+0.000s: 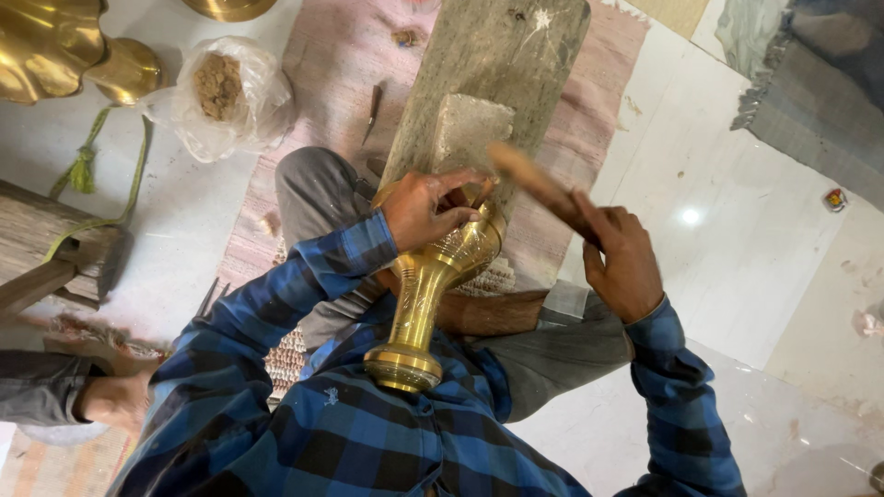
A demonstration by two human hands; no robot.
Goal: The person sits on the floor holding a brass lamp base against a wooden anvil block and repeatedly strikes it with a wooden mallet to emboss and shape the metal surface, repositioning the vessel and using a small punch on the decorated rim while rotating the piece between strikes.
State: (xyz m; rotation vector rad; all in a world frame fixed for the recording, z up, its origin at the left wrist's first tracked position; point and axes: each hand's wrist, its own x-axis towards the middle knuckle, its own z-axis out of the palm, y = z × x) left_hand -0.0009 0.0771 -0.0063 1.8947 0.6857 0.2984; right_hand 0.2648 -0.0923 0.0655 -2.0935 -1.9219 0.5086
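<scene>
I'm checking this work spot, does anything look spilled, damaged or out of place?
Nothing looks spilled. The brass vase lies tilted in the lap, left hand on its bowl, right hand gripping a blurred wooden mallet. The grey plank looks scuffed and worn.

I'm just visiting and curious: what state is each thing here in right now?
Left hand: grip closed on the bowl end of the engraved brass goblet-shaped vase.
Brass vase: lying tilted, foot against the person's chest.
Right hand: grip closed on a wooden stick, blurred.
Clear plastic bag of brown powder: open, on the floor.
</scene>
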